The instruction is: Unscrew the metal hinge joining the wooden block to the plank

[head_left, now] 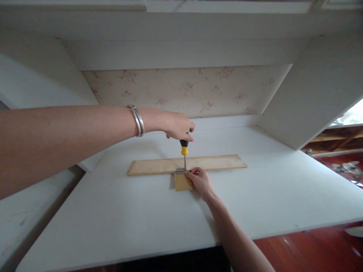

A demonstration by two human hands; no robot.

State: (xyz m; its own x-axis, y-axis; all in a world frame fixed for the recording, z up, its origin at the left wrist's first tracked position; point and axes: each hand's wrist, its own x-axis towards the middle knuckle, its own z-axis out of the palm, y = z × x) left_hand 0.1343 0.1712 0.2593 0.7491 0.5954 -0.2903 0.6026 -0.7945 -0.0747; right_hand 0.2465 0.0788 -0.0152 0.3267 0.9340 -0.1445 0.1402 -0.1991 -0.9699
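Note:
From the left, my left hand (180,125) reaches across with its fingers wrapped round the top of a screwdriver (184,150) with a black and yellow handle. The screwdriver stands upright, its shaft pointing down at a small metal hinge (180,171). Beneath the hinge lie a long, thin wooden board (215,162) and a short brownish piece (183,183) against its near edge. My right hand (200,182) pinches at the right end of the hinge, close to the screwdriver tip. Whether a screw is between those fingertips is too small to tell.
The white desktop (136,223) sits in a recess between white side panels, with flowered wallpaper (184,90) behind. A white shelf hangs overhead. Past the desk's right edge are a reddish floor (309,245) and a wooden shelf unit (337,138).

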